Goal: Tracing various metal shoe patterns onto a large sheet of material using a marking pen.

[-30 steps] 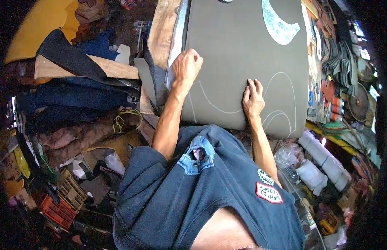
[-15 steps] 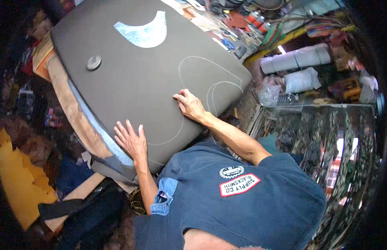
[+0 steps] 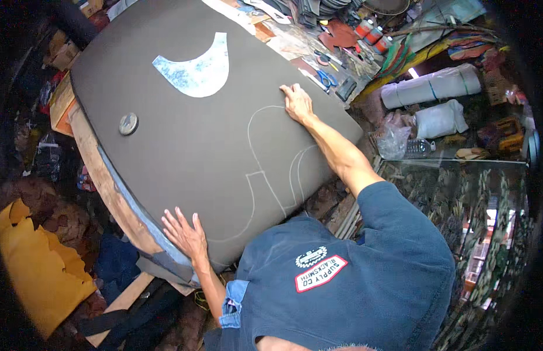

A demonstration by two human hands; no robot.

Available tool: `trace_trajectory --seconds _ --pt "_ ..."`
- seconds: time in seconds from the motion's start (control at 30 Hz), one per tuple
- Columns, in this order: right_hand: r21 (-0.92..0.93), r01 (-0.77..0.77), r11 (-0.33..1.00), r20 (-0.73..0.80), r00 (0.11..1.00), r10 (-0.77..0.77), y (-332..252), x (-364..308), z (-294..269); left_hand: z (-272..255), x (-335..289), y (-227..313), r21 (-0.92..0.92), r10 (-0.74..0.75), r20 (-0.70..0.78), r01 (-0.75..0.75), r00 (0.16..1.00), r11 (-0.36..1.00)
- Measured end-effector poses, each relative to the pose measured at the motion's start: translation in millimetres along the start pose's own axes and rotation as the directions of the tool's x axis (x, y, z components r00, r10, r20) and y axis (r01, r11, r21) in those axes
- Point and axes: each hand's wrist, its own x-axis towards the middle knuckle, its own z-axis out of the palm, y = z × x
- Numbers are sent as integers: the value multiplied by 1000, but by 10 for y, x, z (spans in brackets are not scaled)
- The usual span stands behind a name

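Observation:
A large dark grey sheet (image 3: 183,152) covers the worktable in front of me, with thin pale curved outlines drawn on its near right part. My left hand (image 3: 186,236) lies flat on the sheet's near left edge, fingers spread. Farther off, at the right, my right hand (image 3: 298,104) rests on the sheet beside the top of one outline. Its fingers are bent and closed together; whatever they hold, if anything, is hidden. A crescent-shaped blue and white pattern piece (image 3: 198,73) lies on the far part of the sheet. Left of it sits a round metallic disc (image 3: 128,124).
Blue-handled scissors (image 3: 326,79) and small tools lie beyond the sheet's right edge, near several red-capped bottles (image 3: 373,35). White rolls (image 3: 432,86) and a glass-topped case (image 3: 452,169) stand at the right. A ragged yellow hide (image 3: 40,269) hangs at the lower left.
My right hand has moved away from me and to the right across the sheet, uncovering more drawn lines. My left hand stays flat on the near left edge. The view has shifted slightly.

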Motion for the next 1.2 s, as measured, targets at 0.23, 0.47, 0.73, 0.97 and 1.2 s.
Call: trace_trajectory --seconds 0.23,0.47,0.73,0.97,1.2 --pt "-11 -41 999 2 999 41 560 799 203 18 38 41 38 -33 72 30 997 999" --pt "-147 -4 989 178 984 30 996 1364 491 0 92 81 15 -57 91 55 994 998" --pt "-62 -49 997 288 955 65 1428 1905 374 -3 58 62 -48 -193 35 194 981 980" --pt "27 418 908 -218 889 -403 121 1682 653 187 270 283 23 -379 -43 380 924 925" --pt "42 479 877 306 829 -468 -1617 1423 1053 157 337 317 -12 -442 -57 442 895 897"
